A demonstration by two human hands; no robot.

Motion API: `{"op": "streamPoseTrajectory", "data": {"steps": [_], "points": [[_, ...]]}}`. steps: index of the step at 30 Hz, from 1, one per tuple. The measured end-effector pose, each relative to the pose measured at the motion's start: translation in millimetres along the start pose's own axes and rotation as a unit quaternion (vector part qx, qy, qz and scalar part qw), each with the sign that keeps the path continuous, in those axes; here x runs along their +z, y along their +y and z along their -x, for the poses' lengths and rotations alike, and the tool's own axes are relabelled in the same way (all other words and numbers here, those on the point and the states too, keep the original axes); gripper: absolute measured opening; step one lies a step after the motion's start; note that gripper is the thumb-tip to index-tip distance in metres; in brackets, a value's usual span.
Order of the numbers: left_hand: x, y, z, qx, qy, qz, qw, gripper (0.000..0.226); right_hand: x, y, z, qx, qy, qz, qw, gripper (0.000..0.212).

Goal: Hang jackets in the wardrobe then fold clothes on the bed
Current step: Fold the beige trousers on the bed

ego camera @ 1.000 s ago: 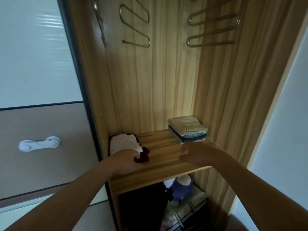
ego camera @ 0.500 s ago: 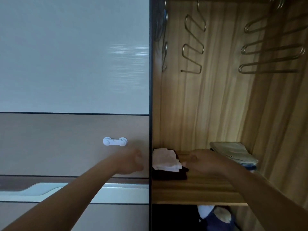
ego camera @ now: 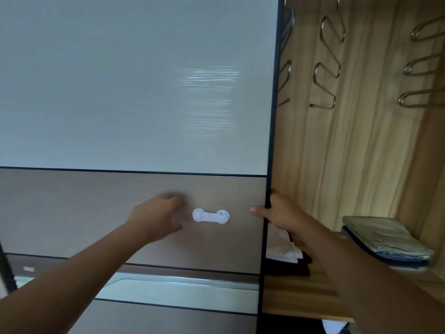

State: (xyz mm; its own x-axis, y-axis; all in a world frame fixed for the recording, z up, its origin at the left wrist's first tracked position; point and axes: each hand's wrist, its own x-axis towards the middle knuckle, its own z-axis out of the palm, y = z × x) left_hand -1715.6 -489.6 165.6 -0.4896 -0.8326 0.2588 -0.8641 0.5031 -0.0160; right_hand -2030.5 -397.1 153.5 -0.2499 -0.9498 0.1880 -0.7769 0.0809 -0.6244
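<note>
The wardrobe's sliding door (ego camera: 144,92), pale above and brown below, fills the left and middle of the head view. My left hand (ego camera: 157,216) rests against its brown panel, just left of a white handle (ego camera: 210,216), fingers loosely bent and holding nothing. My right hand (ego camera: 280,213) grips the door's dark right edge (ego camera: 271,141), thumb on the front face and fingers hidden behind it. In the open compartment a wooden shelf (ego camera: 301,292) carries a white-and-dark folded pile (ego camera: 286,255) and a beige-and-blue folded stack (ego camera: 385,239).
Bare metal hangers (ego camera: 328,68) hang along the wooden back wall, with more hangers (ego camera: 423,68) at the right. Below the shelf a dark space shows a bit of white and blue cloth (ego camera: 336,327). A pale strip (ego camera: 180,289) crosses the door's lower part.
Both hands left the shelf. My left hand moved onto the door panel by the handle, my right hand took hold of the door's edge, and the view swung left.
</note>
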Motion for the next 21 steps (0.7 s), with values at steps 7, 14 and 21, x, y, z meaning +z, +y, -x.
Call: {"op": "streamPoseTrajectory", "data": {"steps": [7, 14, 21], "points": [[12.4, 15.9, -18.4, 0.043, 0.049, -0.034, 0.997, 0.040, -1.6, 18.4, -2.9, -0.014, -0.007, -0.021, 1.000, 0.059], [26.2, 66.4, -25.9, 0.067, 0.053, -0.084, 0.993, 0.066, -32.1, 55.5, 18.5, 0.008, 0.018, -0.073, 0.997, 0.054], [25.6, 131.7, -32.9, 0.179, 0.068, -0.039, 0.981, 0.057, -83.6, 113.1, 52.0, 0.037, 0.074, -0.044, 0.996, 0.064]]}}
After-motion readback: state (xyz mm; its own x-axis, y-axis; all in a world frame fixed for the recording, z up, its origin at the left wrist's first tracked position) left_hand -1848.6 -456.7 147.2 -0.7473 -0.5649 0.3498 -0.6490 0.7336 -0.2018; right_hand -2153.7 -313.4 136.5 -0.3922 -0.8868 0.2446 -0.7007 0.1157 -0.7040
